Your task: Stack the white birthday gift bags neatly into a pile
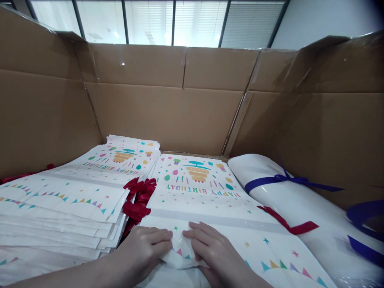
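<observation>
Both my hands rest on the near edge of a white "Happy Birthday" paper bag (pixel 198 192) lying flat on top of a stack inside a big cardboard box. My left hand (pixel 147 246) pinches the bag's folded near edge with its fingers curled. My right hand (pixel 210 248) presses the same edge from the right, its fingers bent over the paper. The two hands almost touch at the fold.
A second stack of the same printed bags (pixel 75 192) lies to the left, with red ribbon handles (pixel 138 198) between the stacks. A white bundle tied with blue ribbon (pixel 285 188) lies to the right. Tall cardboard walls (pixel 168 116) enclose everything.
</observation>
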A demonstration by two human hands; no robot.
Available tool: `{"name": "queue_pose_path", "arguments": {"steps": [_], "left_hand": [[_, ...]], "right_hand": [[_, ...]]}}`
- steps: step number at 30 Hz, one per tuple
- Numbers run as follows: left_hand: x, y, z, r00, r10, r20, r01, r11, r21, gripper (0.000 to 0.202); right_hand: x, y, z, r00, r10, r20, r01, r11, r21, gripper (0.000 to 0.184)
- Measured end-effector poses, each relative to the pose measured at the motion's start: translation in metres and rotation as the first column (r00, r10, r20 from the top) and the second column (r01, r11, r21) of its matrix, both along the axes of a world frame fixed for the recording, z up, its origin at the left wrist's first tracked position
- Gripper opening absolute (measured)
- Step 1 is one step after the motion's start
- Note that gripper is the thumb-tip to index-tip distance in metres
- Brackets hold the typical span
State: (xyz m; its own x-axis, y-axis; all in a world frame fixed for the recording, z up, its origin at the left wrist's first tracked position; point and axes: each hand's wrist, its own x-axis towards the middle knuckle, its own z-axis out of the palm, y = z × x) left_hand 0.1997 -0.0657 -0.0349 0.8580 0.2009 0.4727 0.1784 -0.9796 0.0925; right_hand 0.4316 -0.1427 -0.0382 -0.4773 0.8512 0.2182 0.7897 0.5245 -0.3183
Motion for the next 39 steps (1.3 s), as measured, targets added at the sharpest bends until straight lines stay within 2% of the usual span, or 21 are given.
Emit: {"name": "queue_pose_path", "arguments": {"steps": [2,6,8,10,13,14,16,18,20,22,25,28,31,33,35,37,39], "left_hand": [[0.0,0.0,-0.005,1.0,0.021,-0.005,-0.021,0.997,-0.068,0.02],[0.001,-0.002,-0.013,0.999,0.054,0.001,-0.054,0.991,-0.125,0.023],[-0.002,-0.002,-0.011,0.999,0.039,-0.001,-0.039,0.99,-0.134,0.02],[-0.011,0.002,-0.003,0.999,0.003,-0.032,-0.007,0.993,-0.119,0.021],[-0.046,0.017,0.02,0.996,0.018,-0.083,-0.02,0.999,-0.033,0.051],[-0.062,0.023,0.028,0.995,0.067,-0.075,-0.067,0.998,0.003,0.055],[-0.098,0.038,0.039,0.973,0.223,-0.06,-0.221,0.975,0.034,0.049],[-0.131,0.05,0.042,0.939,0.34,-0.05,-0.33,0.934,0.135,0.048],[-0.154,0.059,0.038,0.927,0.366,-0.084,-0.335,0.908,0.253,0.05],[-0.166,0.063,0.029,0.937,0.342,-0.073,-0.302,0.896,0.324,0.037],[-0.168,0.063,0.017,0.956,0.291,0.021,-0.279,0.889,0.363,0.021],[-0.163,0.063,0.014,0.954,0.265,0.139,-0.298,0.883,0.362,0.017],[-0.16,0.064,0.021,0.935,0.281,0.215,-0.332,0.909,0.253,0.01],[-0.16,0.065,0.028,0.922,0.327,0.206,-0.348,0.934,0.076,0.011],[-0.16,0.066,0.036,0.913,0.374,0.163,-0.358,0.926,-0.118,0.014],[-0.159,0.065,0.043,0.904,0.399,0.153,-0.356,0.902,-0.244,0.014],[-0.155,0.062,0.049,0.898,0.395,0.194,-0.337,0.901,-0.271,0.011]], "right_hand": [[0.0,0.0,-0.001,1.0,0.003,-0.005,-0.003,1.0,0.01,0.042],[-0.001,0.0,-0.005,0.996,-0.002,-0.084,0.004,1.0,0.019,0.035],[-0.002,-0.001,-0.005,0.992,-0.001,-0.125,0.002,1.0,0.01,0.031],[-0.002,-0.001,-0.001,0.99,-0.011,-0.144,0.009,1.0,-0.017,0.028],[-0.002,-0.002,0.013,0.992,-0.05,-0.115,0.035,0.991,-0.126,0.018],[-0.002,-0.002,0.019,0.992,-0.063,-0.105,0.044,0.984,-0.174,0.027],[-0.002,-0.001,0.033,0.99,-0.084,-0.109,0.055,0.967,-0.249,0.047],[-0.006,0.003,0.047,0.984,-0.099,-0.146,0.056,0.96,-0.276,0.043],[-0.013,0.011,0.058,0.976,-0.101,-0.193,0.048,0.963,-0.264,0.024],[-0.022,0.023,0.065,0.967,-0.085,-0.24,0.027,0.971,-0.237,0.011],[-0.04,0.044,0.069,0.944,-0.046,-0.326,-0.021,0.979,-0.201,0.012],[-0.06,0.063,0.071,0.897,-0.04,-0.441,-0.055,0.978,-0.201,0.012],[-0.078,0.077,0.072,0.845,-0.086,-0.529,-0.068,0.962,-0.265,0.011],[-0.091,0.087,0.073,0.823,-0.116,-0.555,-0.082,0.944,-0.318,0.012],[-0.102,0.096,0.072,0.799,-0.158,-0.581,-0.092,0.922,-0.376,0.013],[-0.114,0.105,0.069,0.756,-0.235,-0.611,-0.093,0.885,-0.456,0.013],[-0.125,0.115,0.066,0.704,-0.34,-0.623,-0.112,0.813,-0.571,0.015]]}}
